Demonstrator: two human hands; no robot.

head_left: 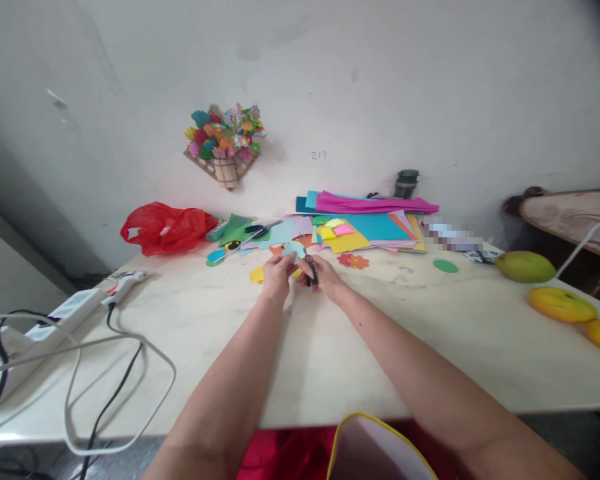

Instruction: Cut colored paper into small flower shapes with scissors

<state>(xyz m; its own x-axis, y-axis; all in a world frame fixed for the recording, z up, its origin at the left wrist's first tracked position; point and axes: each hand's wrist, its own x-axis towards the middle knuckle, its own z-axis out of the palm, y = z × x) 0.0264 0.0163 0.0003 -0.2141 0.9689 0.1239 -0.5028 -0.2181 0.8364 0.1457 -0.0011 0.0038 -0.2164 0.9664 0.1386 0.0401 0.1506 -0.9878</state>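
We see the light blue paper piece (293, 249) at the fingertips of our left hand (277, 272), standing out just beyond them on the side toward the wall. That hand is closed in a narrow pinch on the paper. Our right hand (324, 273) is wrapped around the handles of the black-handled scissors (311, 269), whose blades point away from us just beside the paper's right edge; at this size the blades look slightly blurred, so we cannot say whether they touch it.

Left of our left hand lies a yellow paper piece (257, 275), and right of our right hand lie the red and orange paper flowers (353, 261). Beyond the hands we have a spread of coloured sheets (380, 227), with a second pair of scissors (261, 231) at its left part. A blue disc (215, 255) rests over a green one near there, and a red plastic bag (167, 230) sits farther left. Well to the right on the marble-look table (220, 360) are a green oval (445, 266) and yellow and green fruit (526, 266); a white power strip (75, 305) lies at the left edge.
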